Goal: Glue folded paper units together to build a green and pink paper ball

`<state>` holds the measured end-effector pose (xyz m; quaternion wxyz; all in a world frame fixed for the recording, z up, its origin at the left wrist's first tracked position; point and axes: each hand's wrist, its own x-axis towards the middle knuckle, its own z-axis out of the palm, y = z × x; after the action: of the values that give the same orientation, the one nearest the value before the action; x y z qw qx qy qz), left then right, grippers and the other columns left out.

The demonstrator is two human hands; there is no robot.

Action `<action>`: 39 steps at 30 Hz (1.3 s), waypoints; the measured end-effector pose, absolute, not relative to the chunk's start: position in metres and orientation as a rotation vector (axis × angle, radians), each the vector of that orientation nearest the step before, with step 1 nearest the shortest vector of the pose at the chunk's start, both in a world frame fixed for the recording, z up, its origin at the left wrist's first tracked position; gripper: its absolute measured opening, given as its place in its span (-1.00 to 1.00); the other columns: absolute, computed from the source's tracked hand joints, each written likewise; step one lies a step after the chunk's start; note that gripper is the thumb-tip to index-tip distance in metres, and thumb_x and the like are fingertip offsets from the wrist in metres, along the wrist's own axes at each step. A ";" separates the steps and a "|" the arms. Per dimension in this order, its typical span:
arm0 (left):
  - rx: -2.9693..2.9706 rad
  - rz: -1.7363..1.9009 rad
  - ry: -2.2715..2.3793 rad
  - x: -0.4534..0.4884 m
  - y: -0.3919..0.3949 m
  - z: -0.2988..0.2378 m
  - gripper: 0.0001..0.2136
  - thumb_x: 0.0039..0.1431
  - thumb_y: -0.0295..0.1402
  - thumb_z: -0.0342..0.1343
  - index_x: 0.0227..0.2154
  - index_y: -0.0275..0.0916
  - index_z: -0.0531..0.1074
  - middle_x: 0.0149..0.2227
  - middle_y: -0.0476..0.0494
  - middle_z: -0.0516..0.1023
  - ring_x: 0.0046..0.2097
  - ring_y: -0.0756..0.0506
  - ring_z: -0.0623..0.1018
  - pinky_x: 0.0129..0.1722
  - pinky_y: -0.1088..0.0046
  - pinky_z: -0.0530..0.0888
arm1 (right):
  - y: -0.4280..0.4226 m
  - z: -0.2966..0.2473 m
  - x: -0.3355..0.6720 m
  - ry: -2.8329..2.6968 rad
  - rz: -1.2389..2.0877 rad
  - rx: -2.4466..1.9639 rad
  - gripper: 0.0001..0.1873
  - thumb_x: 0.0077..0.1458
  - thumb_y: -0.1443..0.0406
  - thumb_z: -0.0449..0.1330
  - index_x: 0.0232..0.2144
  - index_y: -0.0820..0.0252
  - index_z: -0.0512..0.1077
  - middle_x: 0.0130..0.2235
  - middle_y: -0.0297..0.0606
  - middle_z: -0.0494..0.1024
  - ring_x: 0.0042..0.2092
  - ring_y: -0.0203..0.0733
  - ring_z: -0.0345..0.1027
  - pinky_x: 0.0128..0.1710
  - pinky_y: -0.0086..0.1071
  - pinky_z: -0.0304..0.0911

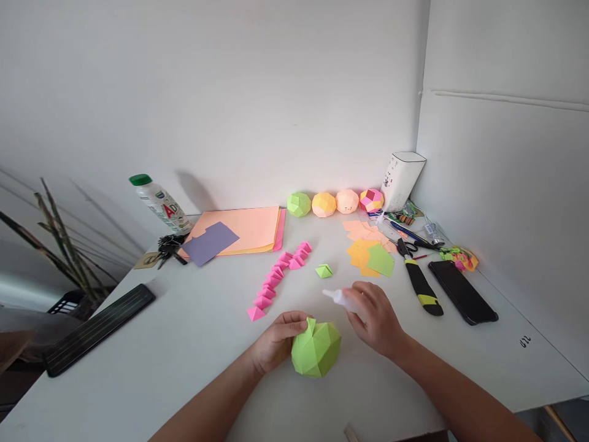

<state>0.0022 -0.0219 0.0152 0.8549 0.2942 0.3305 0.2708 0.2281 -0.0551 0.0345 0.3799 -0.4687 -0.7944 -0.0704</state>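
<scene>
Holding the green paper ball (317,355) with our left hand (277,339), we have the fingers closed at its upper left edge, beside a raised flap (311,323). Our right hand (380,316) wraps its fingers around a white bottle (341,298), whose nozzle (327,293) points left, apart from the ball. Beyond the nozzle, a small green piece (324,271) lies on the table (202,319).
</scene>
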 end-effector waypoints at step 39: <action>0.934 0.380 0.496 0.000 -0.025 0.016 -0.82 -0.12 -0.26 0.30 -0.54 -0.30 0.56 -0.45 -0.12 0.47 -0.37 -0.06 0.38 -0.33 0.40 0.27 | -0.070 0.033 0.204 -1.256 1.845 -1.261 -0.61 -0.04 0.01 0.25 -0.48 0.26 0.44 -0.52 -0.38 0.39 -0.46 -0.36 0.21 -0.46 -0.46 0.10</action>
<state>0.0003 -0.0246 0.0160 0.8463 0.4428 0.2350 0.1800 0.2039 -0.0703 0.0334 0.2850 -0.4714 -0.4695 0.6900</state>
